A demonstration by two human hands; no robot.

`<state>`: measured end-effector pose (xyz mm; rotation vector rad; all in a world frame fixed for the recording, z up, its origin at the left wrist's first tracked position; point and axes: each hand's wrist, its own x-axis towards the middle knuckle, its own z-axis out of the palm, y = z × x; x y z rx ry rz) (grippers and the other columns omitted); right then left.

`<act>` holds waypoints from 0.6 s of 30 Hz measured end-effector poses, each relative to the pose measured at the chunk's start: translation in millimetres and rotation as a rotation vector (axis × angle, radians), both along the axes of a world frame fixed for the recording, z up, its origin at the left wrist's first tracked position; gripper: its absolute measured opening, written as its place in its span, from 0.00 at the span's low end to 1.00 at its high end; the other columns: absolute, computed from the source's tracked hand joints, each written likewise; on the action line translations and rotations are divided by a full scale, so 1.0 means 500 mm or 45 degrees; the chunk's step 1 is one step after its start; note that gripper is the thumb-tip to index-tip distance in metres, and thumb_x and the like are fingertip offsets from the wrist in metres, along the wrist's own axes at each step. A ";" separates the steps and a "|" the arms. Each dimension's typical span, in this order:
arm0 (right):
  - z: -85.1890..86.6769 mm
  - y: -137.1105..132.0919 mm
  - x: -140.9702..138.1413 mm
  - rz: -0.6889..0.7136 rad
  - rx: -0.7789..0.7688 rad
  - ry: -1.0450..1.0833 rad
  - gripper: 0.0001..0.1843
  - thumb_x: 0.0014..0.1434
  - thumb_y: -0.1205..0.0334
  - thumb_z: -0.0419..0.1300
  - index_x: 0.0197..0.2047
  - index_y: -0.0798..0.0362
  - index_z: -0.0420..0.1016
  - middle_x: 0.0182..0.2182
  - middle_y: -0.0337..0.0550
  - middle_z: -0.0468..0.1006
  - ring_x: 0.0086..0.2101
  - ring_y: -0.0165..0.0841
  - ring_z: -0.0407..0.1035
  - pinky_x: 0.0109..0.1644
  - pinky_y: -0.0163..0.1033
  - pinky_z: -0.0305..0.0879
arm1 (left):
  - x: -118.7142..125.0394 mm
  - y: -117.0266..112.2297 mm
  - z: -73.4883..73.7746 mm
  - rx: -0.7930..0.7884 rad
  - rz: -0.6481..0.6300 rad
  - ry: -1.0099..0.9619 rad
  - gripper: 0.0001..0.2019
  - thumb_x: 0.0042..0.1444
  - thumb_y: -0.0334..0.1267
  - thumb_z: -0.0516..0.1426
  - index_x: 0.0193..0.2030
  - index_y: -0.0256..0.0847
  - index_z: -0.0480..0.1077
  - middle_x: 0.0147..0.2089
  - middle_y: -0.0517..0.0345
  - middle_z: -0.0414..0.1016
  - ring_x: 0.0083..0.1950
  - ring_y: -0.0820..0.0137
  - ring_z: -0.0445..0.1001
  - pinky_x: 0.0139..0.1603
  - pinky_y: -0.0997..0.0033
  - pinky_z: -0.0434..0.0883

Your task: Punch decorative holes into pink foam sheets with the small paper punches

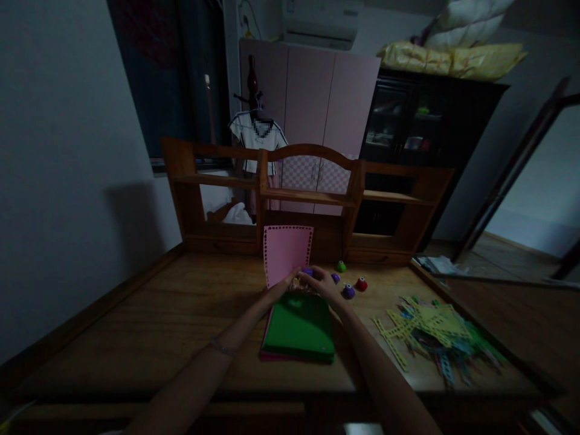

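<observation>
A: Can you read any brand or label?
B: I can't; the small mark on the air conditioner (319,27), at the top of the frame, is too dim to make out.

A: How are the arms posed?
B: Both forearms rise from the bottom edge and slant inward, meeting at the centre. The left one wears a thin band (222,346) (a bracelet or a hair tie, I can't tell which).

A: And the grip?
B: The right hand (321,280) bends over a small purple piece (307,271), its fingers closed on it. The left hand (290,281) meets it from the other side, beside the pink sheet (287,254); I can't tell whether its fingers pinch the sheet.

A: Which way does the sheet point?
B: It stands up just above centre, in front of the wooden shelf (308,196), top edge nearly level, dark holes along its top and sides. The purple piece sits at its lower right; too little shows to give its long axis.

A: What else lies near?
B: A green stack (299,329) below the hands, small rounded pieces (348,291) just right of them, and a heap of yellow-green strips (437,329) at lower right.
</observation>
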<state>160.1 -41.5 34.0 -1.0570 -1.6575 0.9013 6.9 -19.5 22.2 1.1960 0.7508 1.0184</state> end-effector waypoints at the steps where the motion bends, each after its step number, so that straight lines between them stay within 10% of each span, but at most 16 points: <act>1: 0.000 0.000 0.000 -0.011 0.003 -0.009 0.24 0.50 0.41 0.60 0.37 0.54 0.74 0.29 0.41 0.76 0.30 0.33 0.69 0.31 0.34 0.62 | -0.002 -0.003 0.003 0.013 0.011 0.013 0.23 0.53 0.55 0.56 0.40 0.34 0.75 0.40 0.50 0.79 0.50 0.61 0.73 0.58 0.65 0.64; 18: -0.013 0.011 0.006 -0.056 0.099 -0.076 0.22 0.50 0.43 0.61 0.38 0.53 0.76 0.32 0.40 0.77 0.34 0.36 0.70 0.35 0.35 0.64 | -0.022 -0.063 0.060 -0.039 0.167 0.139 0.19 0.49 0.53 0.59 0.37 0.38 0.76 0.38 0.50 0.79 0.54 0.57 0.70 0.58 0.68 0.60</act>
